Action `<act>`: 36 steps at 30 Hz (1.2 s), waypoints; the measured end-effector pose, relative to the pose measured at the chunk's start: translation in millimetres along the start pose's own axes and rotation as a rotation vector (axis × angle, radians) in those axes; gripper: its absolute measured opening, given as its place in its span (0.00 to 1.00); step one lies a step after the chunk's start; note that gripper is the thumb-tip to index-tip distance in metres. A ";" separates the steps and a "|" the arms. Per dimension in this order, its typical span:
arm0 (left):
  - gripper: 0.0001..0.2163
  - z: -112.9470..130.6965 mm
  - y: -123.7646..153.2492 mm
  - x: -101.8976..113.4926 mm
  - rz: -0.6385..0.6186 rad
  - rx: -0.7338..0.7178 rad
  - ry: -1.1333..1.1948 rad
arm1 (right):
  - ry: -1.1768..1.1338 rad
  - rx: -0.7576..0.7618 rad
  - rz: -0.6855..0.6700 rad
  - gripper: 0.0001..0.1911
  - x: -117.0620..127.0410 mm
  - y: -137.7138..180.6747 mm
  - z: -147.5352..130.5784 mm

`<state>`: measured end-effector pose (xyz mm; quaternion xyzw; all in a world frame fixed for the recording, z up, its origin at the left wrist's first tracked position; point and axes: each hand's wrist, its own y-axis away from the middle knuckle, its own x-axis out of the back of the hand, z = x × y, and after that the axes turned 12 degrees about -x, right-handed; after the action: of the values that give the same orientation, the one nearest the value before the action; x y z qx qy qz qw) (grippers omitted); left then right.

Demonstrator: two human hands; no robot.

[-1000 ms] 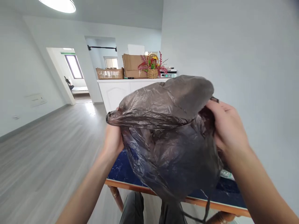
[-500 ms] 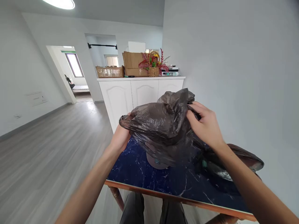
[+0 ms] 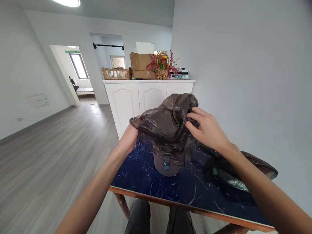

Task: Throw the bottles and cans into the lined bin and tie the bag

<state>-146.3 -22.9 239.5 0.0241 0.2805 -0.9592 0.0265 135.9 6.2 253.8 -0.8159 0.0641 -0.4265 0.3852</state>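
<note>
A thin black plastic garbage bag (image 3: 162,128) is spread over the top of a grey trash can (image 3: 159,164), hiding its rim. The can stands upright on the dark blue marbled table, with a small label low on its side. My left hand (image 3: 129,136) holds the bag's left edge; its fingertips are hidden under the plastic. At the bag's right side, my right hand (image 3: 206,128) has its fingers bent and gripping the gathered plastic.
Another black bag (image 3: 258,164) with things inside lies on the table (image 3: 143,185) at the right, partly behind my right forearm. Beyond the table stands a white cabinet (image 3: 124,97) with cardboard boxes (image 3: 143,74) and a flower basket (image 3: 162,74) on it. A wall rises at the right.
The bag has come lower and flatter over the can. My right hand has shifted left and its fingers have spread a little; my left hand has moved slightly right. More of the can's label shows.
</note>
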 end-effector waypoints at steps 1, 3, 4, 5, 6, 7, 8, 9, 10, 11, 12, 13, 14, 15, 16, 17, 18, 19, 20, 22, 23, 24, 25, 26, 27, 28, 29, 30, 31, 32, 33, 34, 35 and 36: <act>0.14 -3.1 -0.5 1.4 0.002 0.014 -0.036 | 0.018 -0.023 -0.083 0.14 -0.6 -0.3 0.4; 0.12 -8.8 -0.6 4.2 0.009 0.030 -0.123 | 0.044 -0.052 -0.187 0.15 -2.5 0.0 0.9; 0.11 -11.2 -0.2 5.6 0.013 0.028 -0.171 | 0.048 -0.060 -0.214 0.15 -3.4 0.5 0.8; 0.10 -13.3 0.6 7.1 0.017 0.020 -0.217 | 0.047 -0.063 -0.239 0.16 -4.3 1.2 0.4; 0.10 -15.2 1.5 8.8 0.019 0.006 -0.263 | 0.045 -0.061 -0.265 0.16 -5.0 1.7 -0.1; 0.10 -17.1 2.7 10.7 0.018 -0.007 -0.304 | 0.045 -0.053 -0.296 0.16 -5.6 1.8 -0.5; 0.11 -19.0 4.0 12.9 0.012 -0.014 -0.339 | 0.049 -0.043 -0.331 0.16 -6.4 1.2 -0.7; 0.12 -21.1 5.5 15.3 0.001 -0.014 -0.366 | 0.060 -0.031 -0.372 0.16 -7.4 -0.4 -0.5; 0.12 -23.3 6.9 17.9 -0.014 -0.013 -0.386 | 0.077 -0.016 -0.420 0.16 -9.0 -3.0 0.2; 0.13 -25.6 8.4 20.6 -0.026 -0.014 -0.401 | 0.094 0.002 -0.473 0.16 -11.3 -6.9 1.4; 0.13 -27.7 9.9 23.1 -0.032 -0.021 -0.416 | 0.109 0.023 -0.536 0.15 -14.6 -12.1 2.8; 0.14 -29.7 11.4 25.4 -0.032 -0.035 -0.436 | 0.119 0.044 -0.611 0.15 -18.8 -18.2 4.3; 0.16 -31.2 12.8 27.2 -0.025 -0.057 -0.462 | 0.127 0.060 -0.701 0.15 -24.2 -25.1 5.4; 0.17 -32.2 14.1 28.6 -0.011 -0.084 -0.497 | 0.133 0.069 -0.794 0.14 -30.6 -32.3 6.0; 0.20 -32.6 15.3 29.4 0.005 -0.115 -0.539 | 0.141 0.071 -0.879 0.13 -37.9 -39.4 6.0; 0.22 -32.4 16.3 29.8 0.017 -0.153 -0.581 | 0.152 0.069 -0.953 0.12 -46.0 -46.0 5.4; 0.24 -31.8 17.2 29.8 0.023 -0.196 -0.619 | 0.166 0.065 -1.015 0.11 -54.6 -51.5 4.3; 0.24 -30.8 17.8 29.5 0.024 -0.241 -0.649 | 0.183 0.058 -1.063 0.10 -63.5 -55.9 3.0; 0.25 -29.6 18.1 29.1 0.019 -0.285 -0.671 | 0.202 0.051 -1.105 0.09 -72.1 -58.9 1.6; 0.23 -27.0 18.1 28.0 -0.007 -0.361 -0.698 | 0.238 0.027 -1.181 0.08 -87.1 -61.2 -0.7; 0.22 -25.6 17.7 27.3 -0.025 -0.386 -0.710 | 0.255 0.013 -1.218 0.08 -92.3 -61.2 -1.4; 0.21 -24.1 17.3 26.4 -0.044 -0.403 -0.724 | 0.263 0.005 -1.240 0.07 -95.5 -60.7 -1.8; 0.20 -22.6 16.8 25.3 -0.063 -0.417 -0.737 | 0.261 0.005 -1.245 0.06 -96.3 -60.2 -1.9; 0.19 -21.1 16.2 23.9 -0.082 -0.428 -0.749 | 0.252 0.011 -1.239 0.06 -94.7 -59.7 -1.8; 0.17 -19.8 15.7 22.4 -0.102 -0.434 -0.758 | 0.240 0.022 -1.222 0.06 -90.6 -59.3 -1.6; 0.16 -18.8 15.2 20.7 -0.119 -0.437 -0.761 | 0.226 0.033 -1.198 0.06 -84.4 -58.7 -1.4; 0.14 -18.2 14.7 19.0 -0.132 -0.436 -0.761 | 0.216 0.040 -1.166 0.06 -76.6 -57.7 -1.2; 0.13 -18.2 14.2 17.3 -0.139 -0.430 -0.758 | 0.217 0.041 -1.118 0.08 -67.8 -56.0 -1.1; 0.12 -18.6 13.6 15.8 -0.137 -0.421 -0.752 | 0.231 0.039 -1.048 0.09 -58.6 -53.4 -1.2; 0.11 -19.6 13.0 14.3 -0.124 -0.411 -0.745 | 0.253 0.044 -0.945 0.10 -49.8 -50.1 -1.5; 0.10 -20.8 12.3 13.0 -0.104 -0.403 -0.736 | 0.283 0.059 -0.816 0.10 -42.1 -46.1 -1.9; 0.10 -22.1 11.6 11.8 -0.077 -0.398 -0.725 | 0.314 0.084 -0.674 0.10 -35.8 -42.0 -2.5; 0.10 -23.4 10.9 10.6 -0.051 -0.393 -0.714 | 0.339 0.120 -0.543 0.10 -31.5 -38.2 -3.0; 0.09 -24.6 10.4 9.6 -0.027 -0.388 -0.704 | 0.350 0.163 -0.449 0.10 -29.4 -35.0 -3.4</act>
<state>-154.4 -18.7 212.7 -0.3153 0.4305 -0.8382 0.1124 107.1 41.4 259.8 -0.6902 -0.0869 -0.6388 0.3287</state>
